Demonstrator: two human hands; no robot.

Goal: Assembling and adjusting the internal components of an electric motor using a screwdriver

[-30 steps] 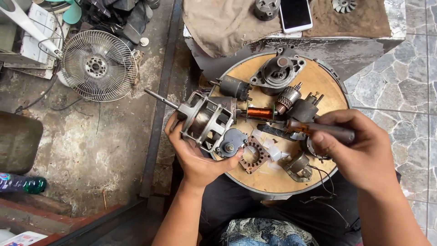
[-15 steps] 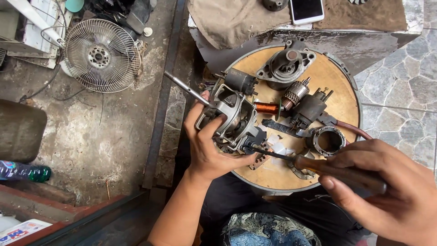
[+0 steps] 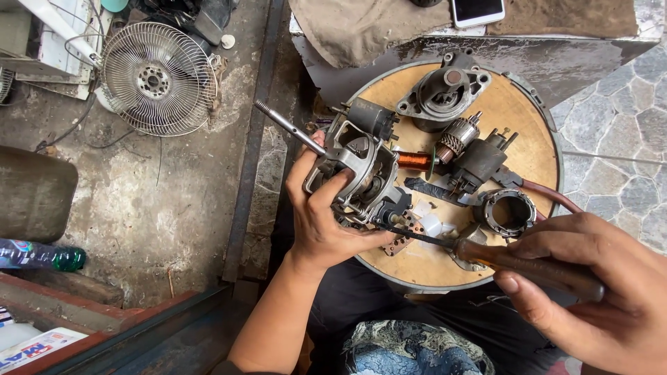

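a: right hand (image 3: 597,292) was closed on the screwdriver (image 3: 514,260), tip at the motor's (image 3: 358,173) lower end.
b: left hand (image 3: 326,215)?
a: clamped round the motor, held above the round board (image 3: 528,139), shaft (image 3: 288,127) pointing up-left.
b: advice?
a: keep the blade in line with the screw, motor braced. loose parts lay just beyond; fan guard (image 3: 156,78) far left.

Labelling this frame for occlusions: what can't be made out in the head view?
- Screwdriver tip: the brown-handled screwdriver in the right hand ends behind the grey metal fan motor with its long shaft; contact point hidden.
- Motor's underside: covered by the left hand.
- White phone: cut off by the top edge.
- Small loose parts on the round wooden board: too small to identify.
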